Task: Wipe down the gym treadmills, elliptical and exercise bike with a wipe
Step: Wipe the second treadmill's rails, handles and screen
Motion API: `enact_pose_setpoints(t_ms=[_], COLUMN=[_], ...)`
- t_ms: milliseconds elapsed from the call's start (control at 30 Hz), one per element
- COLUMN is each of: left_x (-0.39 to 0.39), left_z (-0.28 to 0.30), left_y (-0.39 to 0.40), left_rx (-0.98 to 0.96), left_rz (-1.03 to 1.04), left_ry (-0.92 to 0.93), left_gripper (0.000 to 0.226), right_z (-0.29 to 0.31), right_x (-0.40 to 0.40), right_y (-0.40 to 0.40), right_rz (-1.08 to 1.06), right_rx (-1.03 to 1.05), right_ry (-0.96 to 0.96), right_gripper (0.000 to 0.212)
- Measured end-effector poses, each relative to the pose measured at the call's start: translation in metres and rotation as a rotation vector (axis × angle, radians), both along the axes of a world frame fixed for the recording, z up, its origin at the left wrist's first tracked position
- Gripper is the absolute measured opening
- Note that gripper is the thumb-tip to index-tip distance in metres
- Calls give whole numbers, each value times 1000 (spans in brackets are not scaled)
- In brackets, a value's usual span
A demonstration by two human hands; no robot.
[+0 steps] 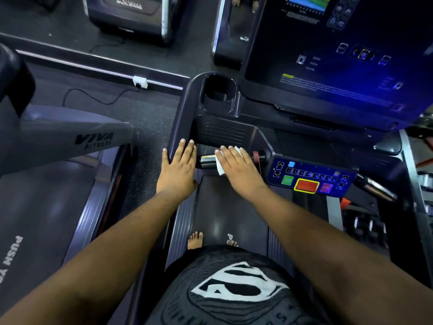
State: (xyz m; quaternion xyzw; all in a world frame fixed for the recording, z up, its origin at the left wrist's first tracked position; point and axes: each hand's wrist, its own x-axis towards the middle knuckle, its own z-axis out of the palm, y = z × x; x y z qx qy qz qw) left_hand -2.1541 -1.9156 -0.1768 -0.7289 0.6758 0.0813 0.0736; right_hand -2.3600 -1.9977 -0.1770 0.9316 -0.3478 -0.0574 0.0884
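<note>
Treadmill (232,207) fills the middle of our view, and we stand barefoot on its dark belt. Its big console screen (339,55) glows blue at upper right, above a cup holder (219,92) and a control panel (311,178) with green and red buttons. Our left hand (178,170) lies flat, fingers straight, on the left side rail (180,113). Our right hand (239,170), fingers spread flat, presses a white wipe (219,165) onto the shiny metal handlebar (207,160). A second treadmill (46,184) sits to our left.
</note>
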Motion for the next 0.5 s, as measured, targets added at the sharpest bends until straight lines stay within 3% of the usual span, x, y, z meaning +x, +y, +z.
enact_pose_setpoints(t_ms=[200,400,500], left_x=[1,0,-9], left_z=[-3,-1,2], left_y=[-1,3,3], left_rx=[-16,-37,-51], left_rz=[-18,-90,-138], left_ry=[-19,-24,-7], left_gripper=[99,94,98], right_z=[10,14,28], right_x=[-33,7,-8], right_y=[-3,4,10], right_rz=[-37,181,173], right_rx=[42,289,446], right_ry=[33,20,-118], right_gripper=[70,69,64])
